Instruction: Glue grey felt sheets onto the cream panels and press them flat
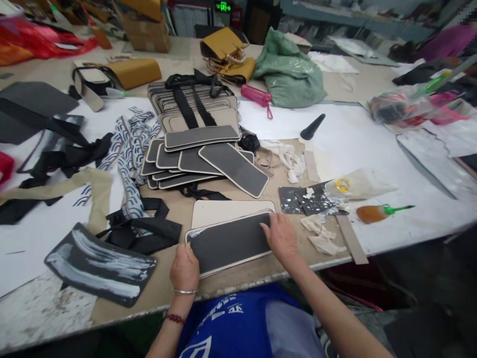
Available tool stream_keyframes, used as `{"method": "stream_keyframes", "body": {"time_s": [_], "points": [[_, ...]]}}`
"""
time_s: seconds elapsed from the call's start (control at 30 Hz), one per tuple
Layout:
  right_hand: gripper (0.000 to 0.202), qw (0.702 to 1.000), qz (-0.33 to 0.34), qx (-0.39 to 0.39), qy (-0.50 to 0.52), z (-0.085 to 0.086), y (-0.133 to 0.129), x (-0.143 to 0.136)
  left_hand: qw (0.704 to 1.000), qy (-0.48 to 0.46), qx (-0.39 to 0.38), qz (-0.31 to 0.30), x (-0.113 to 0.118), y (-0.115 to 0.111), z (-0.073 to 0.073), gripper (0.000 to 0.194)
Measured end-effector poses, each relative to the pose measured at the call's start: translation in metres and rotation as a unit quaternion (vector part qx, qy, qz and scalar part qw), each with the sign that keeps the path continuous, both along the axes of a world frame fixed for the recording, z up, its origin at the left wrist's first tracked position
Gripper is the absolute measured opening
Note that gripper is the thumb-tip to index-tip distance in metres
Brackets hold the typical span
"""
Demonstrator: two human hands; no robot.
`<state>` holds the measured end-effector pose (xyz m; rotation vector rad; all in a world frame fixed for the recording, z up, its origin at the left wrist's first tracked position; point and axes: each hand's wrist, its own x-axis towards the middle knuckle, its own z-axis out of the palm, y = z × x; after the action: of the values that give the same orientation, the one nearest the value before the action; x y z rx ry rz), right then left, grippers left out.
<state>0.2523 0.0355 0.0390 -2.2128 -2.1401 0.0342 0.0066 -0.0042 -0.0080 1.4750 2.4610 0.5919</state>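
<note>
On the left, a dark sheet [100,266] is streaked with white; the left end of a dark panel [230,242] is gripped by the left hand [185,268]; behind, similar panels [234,169] are piled, seemingly done; the gripped one, over a pale board [225,210], seems laid but perhaps unpressed; its right end is grasped by the right hand [282,237]

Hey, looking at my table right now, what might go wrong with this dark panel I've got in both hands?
The left hand is close to a whitish patch on the dark panel, so it might smear. The white-streaked board lies nearby; if wet, it could mark a sleeve or the panel. The amber bottle lies on its side and might leak.
</note>
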Motion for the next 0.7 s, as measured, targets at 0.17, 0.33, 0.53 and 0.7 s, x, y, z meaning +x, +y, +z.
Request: {"method": "stream_keyframes", "body": {"time_s": [0.17,0.33,0.53,0.7], "points": [[0.066,0.968,0.233,0.031,0.087,-0.018,-0.009,-0.052,1.000,0.007,-0.007,-0.006,-0.001,0.000,0.000,0.018],[0.070,0.962,0.261,0.009,0.082,-0.033,-0.023,-0.043,1.000,0.003,0.005,0.001,-0.001,0.000,-0.001,0.020],[0.071,0.971,0.228,0.003,0.071,-0.039,-0.025,0.001,1.000,0.004,0.013,0.012,0.000,0.000,-0.003,0.021],[0.069,0.976,0.209,0.000,0.059,-0.041,-0.024,0.019,1.000,0.017,0.006,0.011,0.003,-0.002,-0.004,0.022]]}}
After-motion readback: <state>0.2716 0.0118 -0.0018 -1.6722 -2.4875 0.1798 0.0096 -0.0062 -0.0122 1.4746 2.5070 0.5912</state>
